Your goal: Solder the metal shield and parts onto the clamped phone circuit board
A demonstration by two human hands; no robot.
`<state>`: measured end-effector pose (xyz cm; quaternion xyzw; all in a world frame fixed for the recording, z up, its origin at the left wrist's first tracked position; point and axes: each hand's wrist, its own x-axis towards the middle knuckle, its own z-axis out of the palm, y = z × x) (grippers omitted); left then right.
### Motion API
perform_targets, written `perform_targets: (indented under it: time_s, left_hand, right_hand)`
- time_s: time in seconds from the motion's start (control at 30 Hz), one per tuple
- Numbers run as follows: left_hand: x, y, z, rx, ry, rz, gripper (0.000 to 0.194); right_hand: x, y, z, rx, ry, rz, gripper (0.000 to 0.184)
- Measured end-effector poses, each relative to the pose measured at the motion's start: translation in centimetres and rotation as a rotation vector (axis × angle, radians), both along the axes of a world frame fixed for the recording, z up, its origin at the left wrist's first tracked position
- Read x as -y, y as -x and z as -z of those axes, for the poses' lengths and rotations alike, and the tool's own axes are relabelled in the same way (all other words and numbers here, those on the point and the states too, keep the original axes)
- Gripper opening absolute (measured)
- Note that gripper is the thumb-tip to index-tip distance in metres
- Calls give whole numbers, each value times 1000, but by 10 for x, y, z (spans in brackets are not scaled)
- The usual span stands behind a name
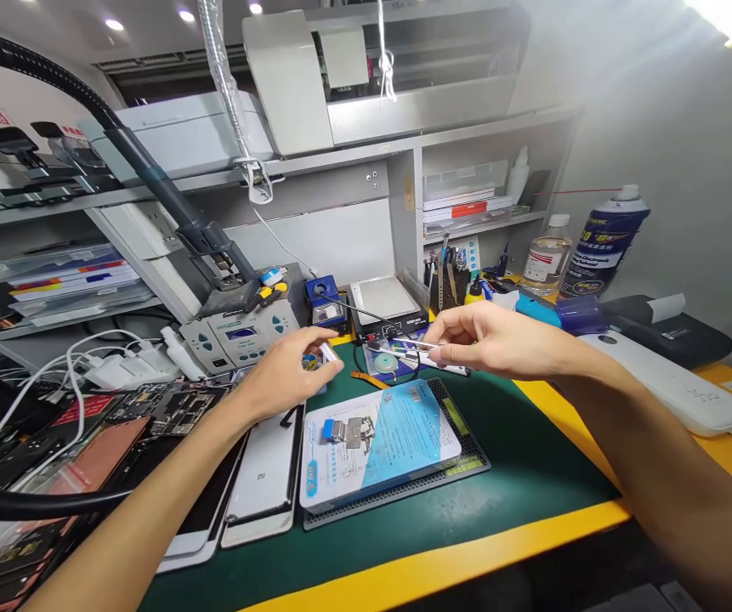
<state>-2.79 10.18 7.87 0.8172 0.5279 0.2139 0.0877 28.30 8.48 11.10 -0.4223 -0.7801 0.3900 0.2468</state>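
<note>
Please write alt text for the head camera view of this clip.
Two bare hands work over a green repair mat: the right hand holds metal tweezers, and the left hand is at a small white part. A metal fixture lies on a blue-and-white card, beside a white Mi phone, with a soldering station behind.

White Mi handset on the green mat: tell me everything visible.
The white Mi handset lies back-up and flat on the green mat, long axis pointing away from the wearer. Its pale, smooth back, possibly metal, bears a small grey MI mark, with a dark edge along its sides. It sits left of the blue-and-white card, below the left hand. Contact with the hand cannot be told.
</note>
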Motion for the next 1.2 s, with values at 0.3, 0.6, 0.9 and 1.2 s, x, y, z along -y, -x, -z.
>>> perform_targets:
  time_s: [0.3,0.6,0.9,1.2]
  left_hand:
    - [-15,0,25,-233,5,44,43]
    - [-15,4,27,-402,5,34,42]
    - [-14,-5,18,-489,-33,74,41]
    - [-15,-4,17,-442,-5,78,42]
  right_hand:
    - [1,1,1,-1,-7,-23,22]
    - [-1,3,3,7,-39,-14,24]
    - [0,2,3,17,-34,-23,27]
    - [-1,3,3,9,-30,-30,29]
